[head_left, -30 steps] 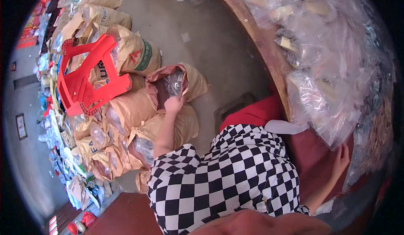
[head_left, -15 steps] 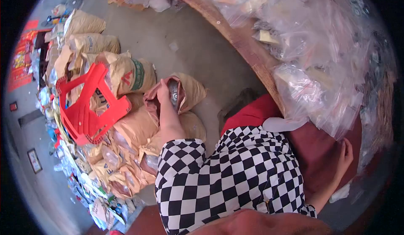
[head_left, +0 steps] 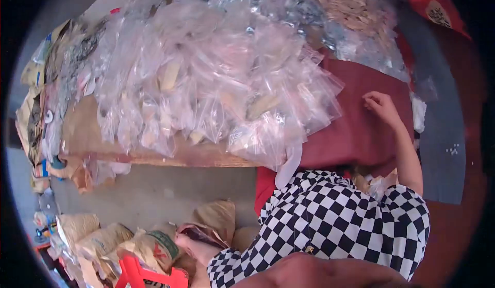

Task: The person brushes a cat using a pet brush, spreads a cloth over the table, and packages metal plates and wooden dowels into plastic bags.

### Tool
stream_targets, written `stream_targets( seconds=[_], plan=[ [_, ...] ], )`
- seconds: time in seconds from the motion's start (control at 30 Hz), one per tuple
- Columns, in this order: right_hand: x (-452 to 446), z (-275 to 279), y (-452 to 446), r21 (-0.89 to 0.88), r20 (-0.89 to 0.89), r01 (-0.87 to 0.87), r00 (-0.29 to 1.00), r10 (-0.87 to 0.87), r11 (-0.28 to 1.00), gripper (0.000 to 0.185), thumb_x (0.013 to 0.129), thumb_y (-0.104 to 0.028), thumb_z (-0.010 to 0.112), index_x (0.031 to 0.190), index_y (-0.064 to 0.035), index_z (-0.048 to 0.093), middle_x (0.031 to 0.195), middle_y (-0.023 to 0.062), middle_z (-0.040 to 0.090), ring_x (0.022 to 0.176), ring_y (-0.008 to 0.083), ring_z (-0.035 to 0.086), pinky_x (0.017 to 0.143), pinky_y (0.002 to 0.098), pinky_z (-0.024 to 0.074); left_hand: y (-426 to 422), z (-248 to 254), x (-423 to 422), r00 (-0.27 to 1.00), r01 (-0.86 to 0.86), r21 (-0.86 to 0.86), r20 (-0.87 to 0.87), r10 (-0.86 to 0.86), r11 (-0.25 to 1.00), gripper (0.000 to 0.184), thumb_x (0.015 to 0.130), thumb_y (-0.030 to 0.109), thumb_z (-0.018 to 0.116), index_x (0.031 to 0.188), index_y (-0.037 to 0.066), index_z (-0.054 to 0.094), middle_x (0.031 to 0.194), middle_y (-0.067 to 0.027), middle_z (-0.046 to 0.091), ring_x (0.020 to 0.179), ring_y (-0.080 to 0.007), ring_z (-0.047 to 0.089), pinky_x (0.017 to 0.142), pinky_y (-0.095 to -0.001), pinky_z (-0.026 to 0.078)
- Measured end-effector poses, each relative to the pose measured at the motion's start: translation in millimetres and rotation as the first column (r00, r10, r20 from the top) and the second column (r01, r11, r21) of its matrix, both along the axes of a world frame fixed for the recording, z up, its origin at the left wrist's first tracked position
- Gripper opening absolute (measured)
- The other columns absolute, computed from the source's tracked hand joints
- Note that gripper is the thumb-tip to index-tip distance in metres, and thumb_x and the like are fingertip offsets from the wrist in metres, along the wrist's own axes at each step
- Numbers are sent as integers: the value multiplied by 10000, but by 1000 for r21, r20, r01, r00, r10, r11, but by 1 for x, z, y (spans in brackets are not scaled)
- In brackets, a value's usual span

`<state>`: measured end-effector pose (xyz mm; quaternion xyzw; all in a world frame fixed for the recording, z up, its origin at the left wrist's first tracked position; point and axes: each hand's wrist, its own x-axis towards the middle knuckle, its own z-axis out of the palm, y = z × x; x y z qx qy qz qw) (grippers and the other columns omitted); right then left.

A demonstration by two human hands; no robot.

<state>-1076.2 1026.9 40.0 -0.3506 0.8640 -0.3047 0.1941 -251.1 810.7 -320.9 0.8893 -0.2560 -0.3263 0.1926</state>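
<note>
My left hand is closed on the rim of an open brown paper sack beside me at the lower left; part of its fingers is hidden by the sack's edge. Above the dark red cloth on my right is my right hand, its fingers loosely bent and a little apart, with nothing seen in them. To the left of that hand, a heap of clear plastic zip bags covers the table, some holding small pale pieces. A white rounded flap hangs at the table's edge near my lap.
The wooden table edge runs across in front of me. More filled paper sacks stand on the floor at the left, beside a red plastic stool. A pile of tan pieces lies at the back. A grey surface is at the right.
My view has swung from the sacks round to the table. My left hand stays at the sack's rim. My right hand has moved up over the red cloth, beside the bags.
</note>
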Motion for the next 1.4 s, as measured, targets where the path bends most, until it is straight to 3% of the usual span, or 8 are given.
stream_targets(
  seconds=[0.07, 0.33, 0.5, 0.57, 0.63, 0.7, 0.93, 1.4],
  plan=[
    [0, 12, -22, 155, -50, -25, 998, 33, 988, 217, 928, -155, 585, 1085, -24, 658, 886, 58, 684, 737, 130, 635, 671, 282, 513, 2, 1, 19, 996, 28, -73, 91, -22, 997, 496, 922, 381, 526, 1236, 1, 579, 1237, -203, 599, 1112, -336, 581, 945, -427, 475],
    [-101, -76, -200, -191, 4, 19, 1000, -18, 981, 325, 910, -288, 624, 1159, -80, 652, 895, 57, 695, 763, 158, 662, 610, 295, 519, -32, 76, -53, 869, 69, -350, 481, 116, 934, 470, 942, 234, 565, 1328, -24, 495, 1291, -239, 547, 1169, -358, 540, 1006, -453, 421],
    [-128, -114, -303, 40, -486, 160, 866, -121, 986, 300, 848, -341, 621, 936, -70, 714, 938, 166, 710, 757, 237, 698, 664, 391, 538, -36, 228, -217, 913, 401, -760, 285, -292, 511, 394, 953, 82, 518, 1335, -11, 491, 1348, -181, 519, 1229, -310, 501, 1042, -401, 381],
    [-132, -105, -315, 54, -365, 164, 922, -133, 985, 271, 842, -313, 618, 912, -64, 698, 905, 156, 708, 754, 246, 695, 671, 389, 533, -27, 282, -286, 817, 455, -840, 260, -515, 297, 335, 930, 38, 529, 1258, -19, 561, 1285, -177, 574, 1175, -293, 548, 1012, -386, 410],
    [-134, -93, -313, 80, -242, 169, 959, -146, 982, 242, 836, -285, 614, 887, -59, 681, 872, 146, 707, 752, 255, 693, 678, 388, 529, -11, 331, -351, 581, 662, -747, 566, -584, -66, 258, 880, -19, 559, 1123, -11, 645, 1133, -155, 664, 1050, -284, 628, 939, -378, 469],
    [-130, -76, -294, -285, -473, 5, 869, -145, 959, 195, 837, -243, 613, 871, -57, 658, 779, 113, 692, 713, 226, 682, 638, 369, 517, 9, 356, -413, 364, 586, -737, 612, -702, -338, 213, 813, -57, 600, 996, 8, 688, 994, -134, 708, 931, -296, 671, 863, -376, 512],
    [-150, -27, -193, -331, -238, -235, 958, 159, 914, 235, 817, -279, 652, 933, -77, 629, 829, 103, 682, 789, 296, 665, 699, 413, 506, 62, 358, -605, -602, 435, -686, 260, -755, -584, 283, 876, 92, 614, 1155, 54, 630, 1055, -131, 666, 1020, -326, 627, 891, -399, 495],
    [-105, -78, -312, -285, -617, -272, 786, 42, 919, 310, 838, -285, 648, 1091, -110, 607, 1081, 154, 630, 1017, 344, 592, 848, 458, 483, 60, 284, -672, -444, 402, -752, 339, -829, -523, 413, 847, 50, 640, 1251, 37, 554, 1233, -172, 580, 1158, -338, 545, 973, -408, 449]
  ],
)
